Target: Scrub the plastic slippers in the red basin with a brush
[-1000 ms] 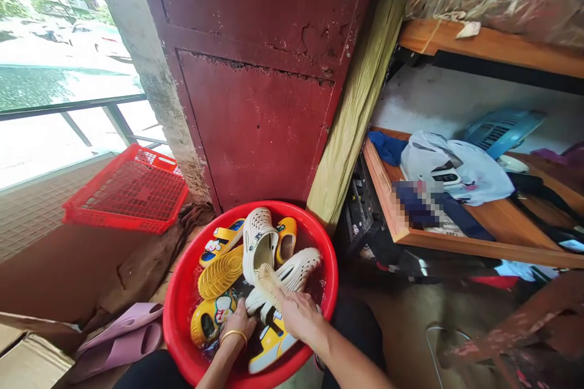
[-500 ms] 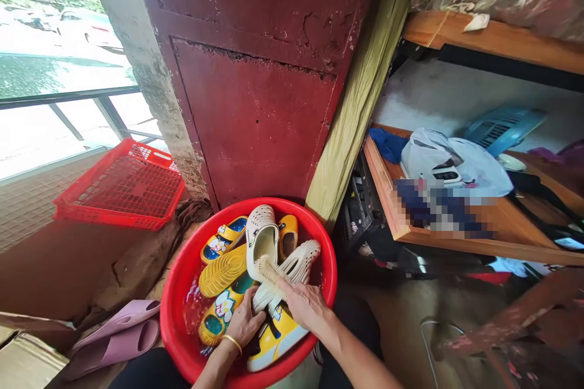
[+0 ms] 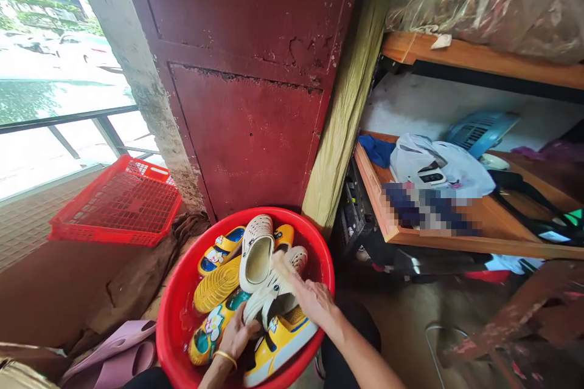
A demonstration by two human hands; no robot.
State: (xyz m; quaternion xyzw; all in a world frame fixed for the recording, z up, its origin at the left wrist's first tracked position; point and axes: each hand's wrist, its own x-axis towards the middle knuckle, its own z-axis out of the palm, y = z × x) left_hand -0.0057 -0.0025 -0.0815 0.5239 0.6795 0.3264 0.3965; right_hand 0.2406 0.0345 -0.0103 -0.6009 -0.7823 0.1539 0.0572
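Note:
A red plastic basin (image 3: 168,310) holds water and several shoes. My left hand (image 3: 236,337), with a gold bangle on the wrist, grips a white perforated clog (image 3: 274,292) in the water. My right hand (image 3: 311,299) is shut on a pale-bristled scrubbing brush (image 3: 283,264), pressing it on that clog; its handle is hidden by my fingers. Another white clog (image 3: 256,255) stands tilted beside them. Yellow clogs (image 3: 216,284) and a yellow shoe with a cartoon print (image 3: 279,345) lie around my hands.
Pink slippers (image 3: 109,355) and a brown cloth (image 3: 137,267) lie left of the basin, with a red plastic crate (image 3: 123,200) behind. A red metal panel (image 3: 241,134) rises ahead. On the right, a wooden shelf (image 3: 456,237) holds a white plastic bag (image 3: 433,167).
The brush has moved up along the white clog toward its toe. My left hand has shifted lower in the basin, and the view has swung slightly.

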